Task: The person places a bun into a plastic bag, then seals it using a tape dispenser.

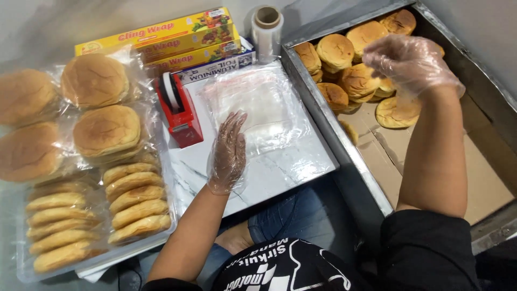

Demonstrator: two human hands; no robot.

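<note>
My left hand (228, 153), in a thin clear glove, lies flat with fingers apart on the near edge of a clear plastic bag (265, 102). The bag is spread on a white marble-patterned board (280, 170). My right hand (409, 62), also gloved, hovers with loosely curled fingers over a pile of unwrapped round buns (355, 81) in a metal tray (328, 121) at the right. It holds nothing that I can see. One bun (396, 113) lies apart on the tray's brown paper lining, just below that hand.
Wrapped buns (106, 129) fill a clear tray (97, 261) at the left, some flat, some on edge. A red tape dispenser (180, 110) stands beside the board. Boxes of cling wrap and foil (183, 40) and a roll of clear film (267, 29) sit at the back.
</note>
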